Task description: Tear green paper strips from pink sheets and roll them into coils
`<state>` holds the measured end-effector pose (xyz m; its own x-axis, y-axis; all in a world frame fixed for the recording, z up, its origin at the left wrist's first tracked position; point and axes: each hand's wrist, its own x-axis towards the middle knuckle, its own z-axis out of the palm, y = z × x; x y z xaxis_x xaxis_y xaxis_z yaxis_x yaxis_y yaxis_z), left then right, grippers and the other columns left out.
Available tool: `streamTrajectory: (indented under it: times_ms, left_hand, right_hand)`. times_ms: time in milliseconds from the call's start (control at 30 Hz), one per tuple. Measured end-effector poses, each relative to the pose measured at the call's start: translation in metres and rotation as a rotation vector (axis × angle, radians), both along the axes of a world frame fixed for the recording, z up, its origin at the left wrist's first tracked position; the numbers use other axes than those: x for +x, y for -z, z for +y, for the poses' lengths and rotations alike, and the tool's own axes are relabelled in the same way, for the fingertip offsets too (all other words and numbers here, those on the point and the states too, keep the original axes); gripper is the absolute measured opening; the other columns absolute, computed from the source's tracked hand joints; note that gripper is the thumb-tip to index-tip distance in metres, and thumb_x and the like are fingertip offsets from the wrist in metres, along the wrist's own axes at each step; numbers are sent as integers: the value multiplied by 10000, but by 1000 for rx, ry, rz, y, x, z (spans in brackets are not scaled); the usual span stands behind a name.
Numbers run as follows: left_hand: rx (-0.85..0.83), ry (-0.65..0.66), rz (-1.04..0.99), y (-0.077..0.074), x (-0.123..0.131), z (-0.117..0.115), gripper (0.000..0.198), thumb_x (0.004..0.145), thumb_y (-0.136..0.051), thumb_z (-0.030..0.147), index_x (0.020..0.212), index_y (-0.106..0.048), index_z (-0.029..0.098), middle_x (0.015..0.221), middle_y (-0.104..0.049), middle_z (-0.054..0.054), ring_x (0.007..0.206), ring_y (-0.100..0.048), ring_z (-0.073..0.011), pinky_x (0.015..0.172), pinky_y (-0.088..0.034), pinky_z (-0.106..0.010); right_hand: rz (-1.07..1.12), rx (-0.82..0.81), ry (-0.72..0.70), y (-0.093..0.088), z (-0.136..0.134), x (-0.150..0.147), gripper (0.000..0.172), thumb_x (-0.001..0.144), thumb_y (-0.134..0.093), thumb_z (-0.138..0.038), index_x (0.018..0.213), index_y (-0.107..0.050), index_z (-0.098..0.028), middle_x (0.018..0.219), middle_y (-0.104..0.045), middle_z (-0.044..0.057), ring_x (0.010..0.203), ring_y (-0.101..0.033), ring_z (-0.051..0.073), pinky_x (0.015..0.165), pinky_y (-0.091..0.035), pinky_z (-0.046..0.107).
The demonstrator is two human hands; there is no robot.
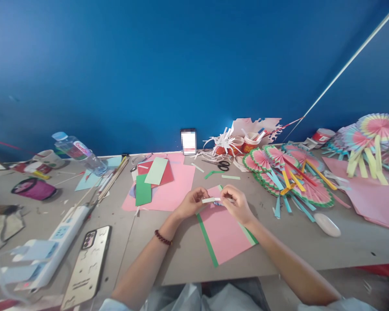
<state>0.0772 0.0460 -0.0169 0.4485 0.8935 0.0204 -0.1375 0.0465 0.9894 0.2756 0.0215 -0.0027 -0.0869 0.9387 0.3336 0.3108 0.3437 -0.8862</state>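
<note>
A thin pale strip (208, 200) is pinched at its left part by my left hand (194, 202). Close to its right end, my right hand (236, 203) has its fingers closed around a small whitish piece, partly hidden by the fingertips. Both hands are above the far end of a pink sheet (225, 237), which has green strips along its two long sides and a pale green strip inside the right one. Something small and bluish shows between the hands.
Black scissors (223, 165) and paper scraps lie beyond the hands. Folded paper fans (287, 172) and a white oval object (327, 225) are at right. Coloured cards (143, 190), a phone (89, 265), a power strip (56, 246) and a tilted bottle (79, 152) are at left.
</note>
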Motion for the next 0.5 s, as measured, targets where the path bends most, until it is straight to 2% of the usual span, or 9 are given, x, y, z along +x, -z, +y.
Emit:
streamTrajectory:
  times_ms: [300, 500]
  left_hand:
    - [60, 79, 67, 7, -6, 5, 349, 766, -840, 459, 789, -646, 170, 791, -723, -51, 764, -658, -180, 733, -467, -291]
    - [50, 43, 76, 8, -7, 6, 315, 748, -848, 429, 784, -674, 169, 789, -726, -50, 757, -657, -184, 744, -473, -304]
  right_hand:
    - [-21, 63, -30, 5, 1, 2, 127, 757, -550, -197, 634, -530, -222, 670, -530, -12, 614, -505, 144, 579, -374, 261]
    - [-34, 93, -23, 5, 1, 1, 137, 765, -549, -185, 634, -535, -221, 664, -524, -11, 602, -497, 143, 565, -368, 263]
